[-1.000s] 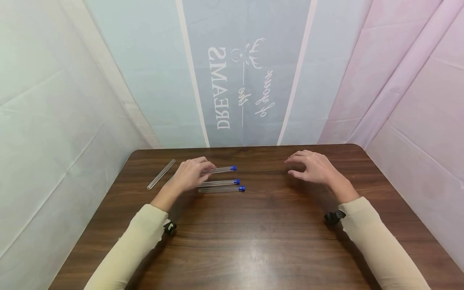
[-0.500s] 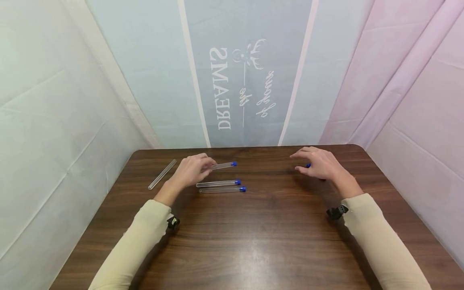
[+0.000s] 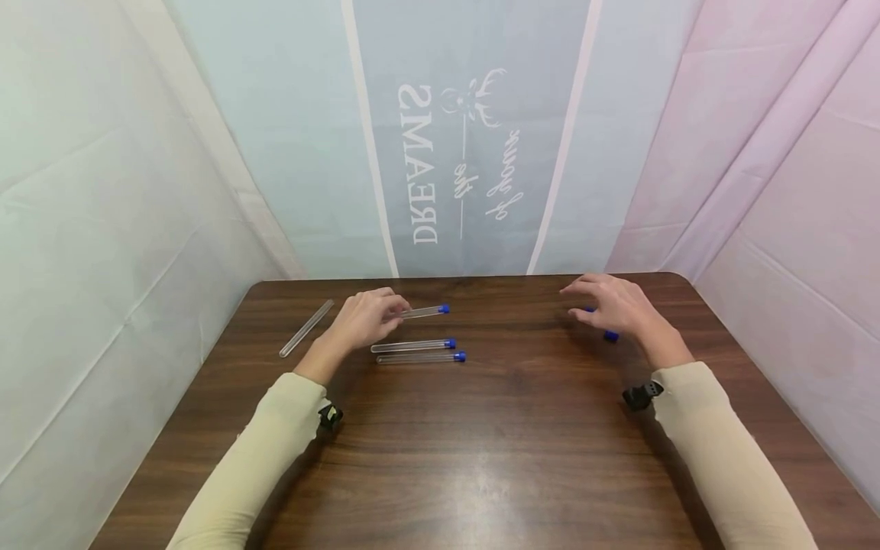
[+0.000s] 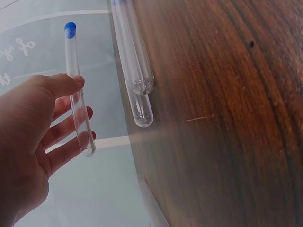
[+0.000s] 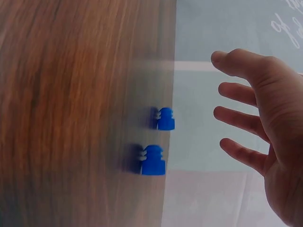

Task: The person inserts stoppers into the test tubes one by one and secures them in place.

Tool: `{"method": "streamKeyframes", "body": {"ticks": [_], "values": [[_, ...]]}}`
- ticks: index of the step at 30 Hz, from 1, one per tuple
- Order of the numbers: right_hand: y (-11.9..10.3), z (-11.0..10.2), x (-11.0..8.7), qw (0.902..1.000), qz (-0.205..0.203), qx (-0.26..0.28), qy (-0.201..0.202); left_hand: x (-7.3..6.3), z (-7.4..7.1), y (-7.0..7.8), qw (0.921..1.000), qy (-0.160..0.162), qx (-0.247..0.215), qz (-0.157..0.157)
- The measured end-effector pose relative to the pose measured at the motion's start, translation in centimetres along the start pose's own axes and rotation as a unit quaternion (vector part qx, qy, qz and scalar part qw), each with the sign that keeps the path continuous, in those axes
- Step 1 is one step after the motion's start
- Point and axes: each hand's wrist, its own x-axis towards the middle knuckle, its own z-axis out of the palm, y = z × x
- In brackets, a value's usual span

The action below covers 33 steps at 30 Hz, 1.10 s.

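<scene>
My left hand (image 3: 367,318) pinches a clear test tube (image 4: 72,56) with a blue stopper (image 4: 70,29), thumb on one side and fingers on the other. In the head view this tube lies nearly level, its blue end pointing right. Just nearer to me, two more stoppered test tubes (image 3: 412,346) rest side by side on the table. One uncapped test tube (image 3: 306,328) lies slanted left of the left hand. My right hand (image 3: 615,309) hovers with spread, relaxed fingers and nothing in its grasp. Beneath it two loose blue stoppers (image 5: 153,161) stand on the wood.
The dark wooden table (image 3: 481,443) has a far edge right against a printed cloth backdrop (image 3: 474,153). Cloth walls (image 3: 103,229) rise along the left and right sides. A black strap device (image 3: 642,395) sits at each wrist.
The left hand has lifted its stoppered tube slightly and moved it away from the two lying tubes. My right hand has shifted right and back, uncovering the loose blue stoppers.
</scene>
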Motion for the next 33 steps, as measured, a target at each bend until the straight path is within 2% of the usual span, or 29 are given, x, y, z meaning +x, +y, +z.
{"method": "streamKeyframes", "body": {"ticks": [11, 16, 33], "values": [[1.0, -0.5, -0.3, 0.9993, 0.034, -0.006, -0.015, 0.6, 0.0, -0.1, 0.9989, -0.035, -0.014, -0.029], [1.5, -0.3, -0.1, 0.999, 0.04, -0.004, -0.021, 0.8, 0.2, -0.2, 0.9982, -0.047, -0.019, -0.031], [2.5, 0.5, -0.5, 0.9944, 0.077, 0.016, -0.071, 1.0, 0.9, -0.8, 0.9896, -0.131, -0.023, -0.054]]}}
